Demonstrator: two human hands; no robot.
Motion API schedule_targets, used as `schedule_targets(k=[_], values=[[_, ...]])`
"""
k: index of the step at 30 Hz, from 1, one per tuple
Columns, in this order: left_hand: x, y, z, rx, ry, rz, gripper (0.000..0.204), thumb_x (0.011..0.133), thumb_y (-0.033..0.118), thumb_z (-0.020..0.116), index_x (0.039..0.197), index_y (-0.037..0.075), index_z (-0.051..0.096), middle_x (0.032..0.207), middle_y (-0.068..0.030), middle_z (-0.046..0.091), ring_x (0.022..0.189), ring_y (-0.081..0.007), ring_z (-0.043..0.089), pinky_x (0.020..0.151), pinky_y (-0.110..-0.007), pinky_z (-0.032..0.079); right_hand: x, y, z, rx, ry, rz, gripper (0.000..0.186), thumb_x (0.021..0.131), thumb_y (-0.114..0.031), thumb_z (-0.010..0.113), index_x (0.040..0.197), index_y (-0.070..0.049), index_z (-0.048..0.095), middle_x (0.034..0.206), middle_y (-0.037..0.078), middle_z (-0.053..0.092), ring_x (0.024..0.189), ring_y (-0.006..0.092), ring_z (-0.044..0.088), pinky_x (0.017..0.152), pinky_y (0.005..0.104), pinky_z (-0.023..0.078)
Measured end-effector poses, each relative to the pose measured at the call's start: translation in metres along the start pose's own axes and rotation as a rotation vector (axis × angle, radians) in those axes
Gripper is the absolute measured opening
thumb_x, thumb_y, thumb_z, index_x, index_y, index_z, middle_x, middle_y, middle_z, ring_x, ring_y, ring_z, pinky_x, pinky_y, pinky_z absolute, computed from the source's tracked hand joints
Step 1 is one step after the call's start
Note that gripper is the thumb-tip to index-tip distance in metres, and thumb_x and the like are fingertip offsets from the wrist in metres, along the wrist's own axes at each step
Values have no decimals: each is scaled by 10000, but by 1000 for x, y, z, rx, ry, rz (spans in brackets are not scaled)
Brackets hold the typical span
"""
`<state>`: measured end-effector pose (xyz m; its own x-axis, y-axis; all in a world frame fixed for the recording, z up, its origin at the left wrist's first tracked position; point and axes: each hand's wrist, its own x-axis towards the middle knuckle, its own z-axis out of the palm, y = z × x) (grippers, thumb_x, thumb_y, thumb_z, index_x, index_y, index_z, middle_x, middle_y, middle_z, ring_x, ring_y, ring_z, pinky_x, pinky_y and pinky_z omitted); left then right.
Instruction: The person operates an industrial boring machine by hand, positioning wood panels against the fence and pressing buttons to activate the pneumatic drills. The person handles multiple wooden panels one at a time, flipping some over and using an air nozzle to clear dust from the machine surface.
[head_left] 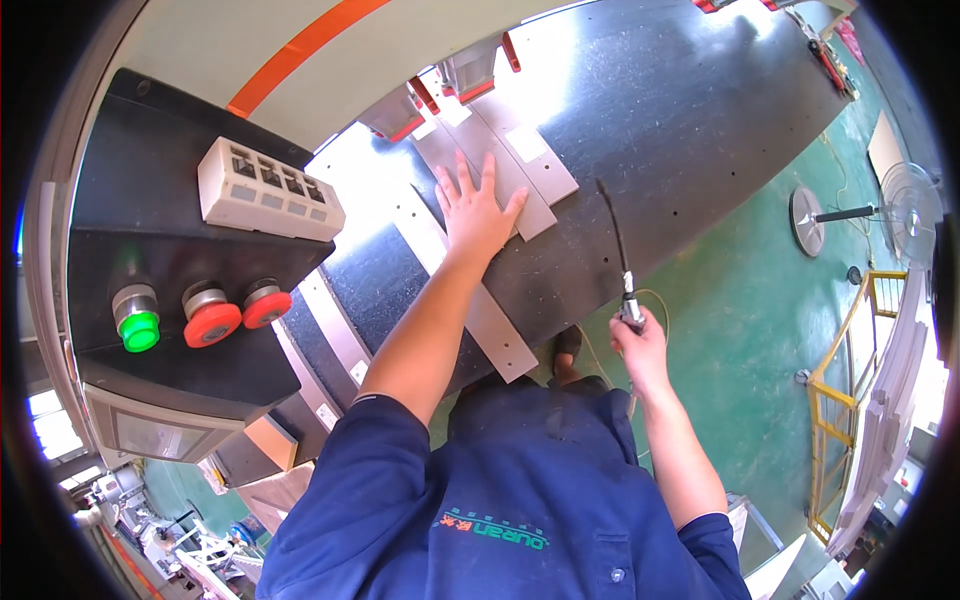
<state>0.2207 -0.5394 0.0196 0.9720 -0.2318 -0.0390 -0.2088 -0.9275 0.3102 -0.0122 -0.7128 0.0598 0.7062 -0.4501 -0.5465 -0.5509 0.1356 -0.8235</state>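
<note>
My left hand [475, 215] lies with fingers spread on a grey-brown flat panel [537, 221]. A second panel [556, 186] of the same colour lies beside it, with a white label [526, 143] on top. Both rest on a dark worktable [690, 130], and their far ends reach toward red-edged machine parts [470, 78]. Out past the table's near edge, my right hand [645, 355] is closed around an air blow gun [631, 312]. Its long thin dark nozzle points away from me over the tabletop. Under my left forearm runs a long pale strip [492, 335] with small holes.
At left stands a black control box with a lit green button [139, 331], two red mushroom buttons [212, 323] and a white socket block [268, 192]. A thin hose trails below the table. A round-based stand [808, 222] and a yellow rack [822, 400] stand on the green floor.
</note>
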Motion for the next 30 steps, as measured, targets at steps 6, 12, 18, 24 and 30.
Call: schedule_targets(k=[6,12,18,24,30], values=[[-57,24,8,17,12,83,726,900,565,498,1472,152,325,1507,-240,233,1376,-513,168,1115,-580,162,51,-16,-7,-177,71,-102,152,821,-93,660,924,-24,572,720,4,552,634,103,515,603,261,419],[-128,52,10,2,-26,102,691,879,508,556,1434,137,376,1422,-241,336,1275,-509,317,1033,-586,261,104,-75,21,-666,47,-214,407,758,-300,700,1052,-47,578,927,177,638,948,354,628,809,427,487],[-139,57,-1,-71,-54,125,716,843,487,604,1409,99,400,1395,-227,357,1237,-449,363,1030,-545,283,147,-107,81,-999,123,-421,560,726,-448,754,1067,-31,602,966,208,667,969,388,632,806,473,506],[-137,56,0,-92,-25,193,804,793,525,652,1383,35,409,1409,-259,330,1307,-438,312,1076,-552,233,152,-129,101,-985,17,-259,478,738,-407,763,1042,-72,608,1035,154,667,992,350,632,820,447,514],[-136,54,6,-98,-15,200,834,772,524,672,1396,42,398,1439,-256,310,1332,-440,289,1082,-554,225,150,-104,65,-981,36,-362,432,701,-353,796,962,-60,617,941,136,686,938,347,645,769,444,508]])
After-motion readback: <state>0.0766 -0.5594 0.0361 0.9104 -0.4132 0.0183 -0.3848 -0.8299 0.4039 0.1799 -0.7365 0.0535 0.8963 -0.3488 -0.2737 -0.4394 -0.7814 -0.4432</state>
